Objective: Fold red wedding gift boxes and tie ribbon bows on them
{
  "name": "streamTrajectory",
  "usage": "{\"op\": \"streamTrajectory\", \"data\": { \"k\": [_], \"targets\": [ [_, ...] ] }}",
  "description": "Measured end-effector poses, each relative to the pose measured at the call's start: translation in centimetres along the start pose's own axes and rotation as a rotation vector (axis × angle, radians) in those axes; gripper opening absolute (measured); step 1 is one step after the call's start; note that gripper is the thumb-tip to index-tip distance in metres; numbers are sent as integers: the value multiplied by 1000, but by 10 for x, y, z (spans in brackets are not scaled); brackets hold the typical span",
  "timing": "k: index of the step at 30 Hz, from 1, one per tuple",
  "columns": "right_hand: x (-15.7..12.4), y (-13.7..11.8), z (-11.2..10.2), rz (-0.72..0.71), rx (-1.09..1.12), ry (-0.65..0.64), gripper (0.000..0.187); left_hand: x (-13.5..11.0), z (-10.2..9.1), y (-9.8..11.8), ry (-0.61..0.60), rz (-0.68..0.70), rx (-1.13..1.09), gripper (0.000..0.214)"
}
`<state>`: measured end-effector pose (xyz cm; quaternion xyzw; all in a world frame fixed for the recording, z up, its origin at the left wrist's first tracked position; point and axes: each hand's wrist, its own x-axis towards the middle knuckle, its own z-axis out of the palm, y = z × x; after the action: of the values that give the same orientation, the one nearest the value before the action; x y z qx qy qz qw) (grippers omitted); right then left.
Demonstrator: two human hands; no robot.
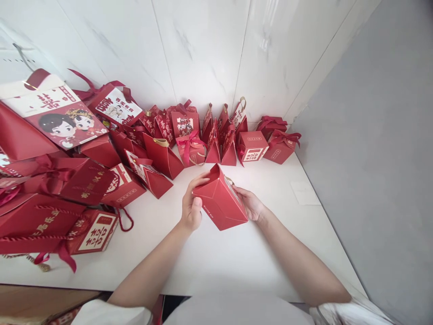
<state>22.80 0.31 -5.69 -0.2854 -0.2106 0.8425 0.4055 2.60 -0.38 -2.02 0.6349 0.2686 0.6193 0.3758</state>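
Observation:
A small red gift box (221, 201) with a pointed top is held above the white table (219, 257), tilted. My left hand (191, 205) grips its left side, thumb along the upper edge. On the box's right side my right hand (249, 202) is closed around it, the fingers partly hidden behind it. Both forearms reach in from the bottom of the view.
Several red gift boxes and bags with ribbons line the back wall (216, 135). A heap of bigger red bags (50, 180) fills the left side. A boxed pair with bows (279, 140) stands at the back right. A grey wall (372, 158) bounds the right.

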Motion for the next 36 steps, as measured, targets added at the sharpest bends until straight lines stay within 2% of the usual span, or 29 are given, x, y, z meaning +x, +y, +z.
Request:
{"op": "streamTrajectory", "data": {
  "k": [3, 9, 14, 19, 23, 26, 29, 36],
  "targets": [
    [1, -2, -4, 45, 105, -33, 35, -1, -1, -1, 44, -54, 22, 40],
    [5, -4, -14, 154, 123, 40, 22, -3, -7, -12, 233, -312, 32, 43],
    [8, -3, -18, 200, 120, 81, 42, -2, -11, -20, 286, -386, 51, 48],
    [8, -2, -20, 182, 106, 87, 45, -1, -10, -20, 252, -388, 54, 50],
    [8, 1, -12, 90, 117, 87, 36, -2, -7, -17, 261, -266, 105, 47],
    [9, 4, -3, 21, 132, 94, 38, -2, -4, -14, 192, -191, 107, 62],
    [10, 6, 1, 0, 135, 79, 41, -3, -3, -13, 135, -191, 104, 73],
    [10, 6, -2, -2, 134, 72, 39, -3, -5, -15, 145, -201, 107, 74]
  ]
}}
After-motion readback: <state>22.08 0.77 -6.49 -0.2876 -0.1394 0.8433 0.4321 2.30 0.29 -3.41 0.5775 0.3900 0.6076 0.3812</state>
